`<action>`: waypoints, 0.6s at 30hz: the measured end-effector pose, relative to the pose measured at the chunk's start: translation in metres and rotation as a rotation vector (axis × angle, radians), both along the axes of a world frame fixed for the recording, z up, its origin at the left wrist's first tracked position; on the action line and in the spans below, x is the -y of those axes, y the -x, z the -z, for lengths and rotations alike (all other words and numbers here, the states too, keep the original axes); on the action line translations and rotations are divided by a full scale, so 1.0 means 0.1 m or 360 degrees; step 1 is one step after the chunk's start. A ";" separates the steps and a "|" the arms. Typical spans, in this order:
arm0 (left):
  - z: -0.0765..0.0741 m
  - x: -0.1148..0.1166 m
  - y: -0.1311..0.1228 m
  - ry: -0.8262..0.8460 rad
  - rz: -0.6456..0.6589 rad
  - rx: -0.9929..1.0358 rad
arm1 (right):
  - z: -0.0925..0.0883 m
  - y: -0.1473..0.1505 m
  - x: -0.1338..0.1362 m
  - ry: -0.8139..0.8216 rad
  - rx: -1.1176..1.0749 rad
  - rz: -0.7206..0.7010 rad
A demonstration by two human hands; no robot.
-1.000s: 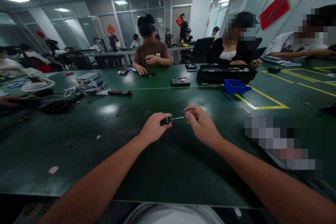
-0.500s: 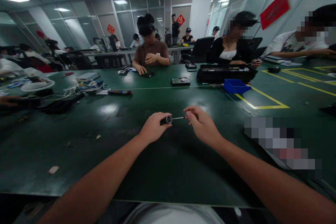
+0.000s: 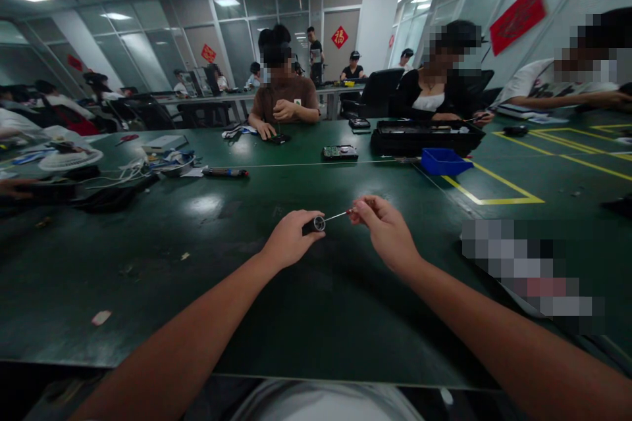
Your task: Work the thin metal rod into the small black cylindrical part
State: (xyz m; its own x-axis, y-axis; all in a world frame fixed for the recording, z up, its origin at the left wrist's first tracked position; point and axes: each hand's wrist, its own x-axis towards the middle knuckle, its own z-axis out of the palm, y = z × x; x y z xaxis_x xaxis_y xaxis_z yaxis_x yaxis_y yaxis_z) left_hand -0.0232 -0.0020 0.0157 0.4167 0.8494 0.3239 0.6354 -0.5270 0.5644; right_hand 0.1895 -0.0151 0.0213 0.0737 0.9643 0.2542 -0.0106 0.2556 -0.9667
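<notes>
Cylinder (image 3: 309,228) with ringed end sits over the green table (image 3: 296,322), left hand (image 3: 290,241) curled around its body, presumably for steadiness; right hand (image 3: 385,227), fingers closed on a slim screwdriver (image 3: 338,216), shaft apparently angled for access to that end.

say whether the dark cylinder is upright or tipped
Tipped: the dark cylinder is held sideways in the left hand, its round end facing the camera.

1 blue tray (image 3: 443,162) on green table (image 3: 345,329)

One screwdriver (image 3: 338,216), one black cylinder (image 3: 316,224)
</notes>
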 end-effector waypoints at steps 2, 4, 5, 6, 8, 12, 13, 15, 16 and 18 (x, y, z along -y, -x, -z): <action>0.00 -0.01 0.01 -0.0020 0.0046 0.0004 | 0.01 -0.01 -0.04 0.0265 -0.0317 -0.0019; 0.01 -0.01 0.01 -0.0050 0.0059 0.0013 | 0.03 -0.03 -0.08 0.0535 -0.0517 -0.0105; 0.01 -0.01 0.02 -0.0060 0.0051 0.0017 | 0.03 -0.04 -0.09 0.0574 -0.0556 -0.0104; 0.01 -0.01 0.02 -0.0065 0.0042 0.0016 | 0.04 -0.05 -0.10 0.0558 -0.0559 -0.0088; 0.01 -0.01 0.02 -0.0068 0.0028 0.0009 | 0.06 -0.05 -0.11 0.0405 -0.0480 -0.0014; 0.01 -0.01 0.01 -0.0083 0.0033 0.0015 | 0.07 -0.04 -0.07 0.0056 -0.0101 0.0087; 0.01 -0.01 0.01 -0.0090 0.0036 0.0016 | 0.07 -0.03 -0.05 -0.0018 0.0002 0.0100; 0.01 -0.01 0.01 -0.0106 0.0028 0.0009 | 0.05 -0.02 -0.02 -0.0133 0.0158 0.0085; 0.01 -0.02 0.01 -0.0117 0.0019 0.0007 | 0.04 -0.02 0.00 -0.0171 0.0201 0.0060; 0.02 -0.02 0.01 -0.0139 0.0000 0.0010 | 0.02 -0.01 0.03 -0.0214 0.0247 -0.0007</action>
